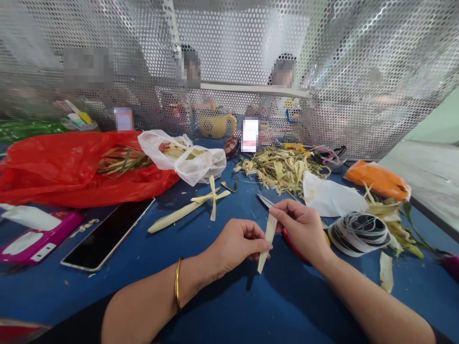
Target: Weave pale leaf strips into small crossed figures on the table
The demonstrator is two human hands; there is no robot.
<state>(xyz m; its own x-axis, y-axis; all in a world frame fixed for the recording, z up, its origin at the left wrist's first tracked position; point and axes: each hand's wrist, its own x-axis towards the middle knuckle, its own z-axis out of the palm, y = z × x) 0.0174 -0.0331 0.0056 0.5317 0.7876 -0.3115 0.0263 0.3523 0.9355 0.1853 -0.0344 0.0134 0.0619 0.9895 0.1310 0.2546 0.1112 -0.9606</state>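
Between my hands is a short pale strip of dried husk (pixel 267 238), held on a slant above the blue table. My left hand (pixel 241 241) pinches its lower part between thumb and fingers. The upper end is gripped by my right hand (pixel 299 227). Under my right hand lies a pair of scissors (pixel 264 199), with the blades and part of a red handle showing and the rest hidden. To the left of my hands rests a pale husk piece tied into a cross shape at one end (pixel 179 216).
A heap of dried husk strips (pixel 283 167) lies at the back. A ribbon roll (pixel 358 234) and an orange packet (pixel 376 179) are on the right. Leftward are a red plastic bag (pixel 64 162), a white bag (pixel 201 165), a phone (pixel 107 234) and a purple tissue pack (pixel 43 239). A perforated metal screen (pixel 229 38) stands behind.
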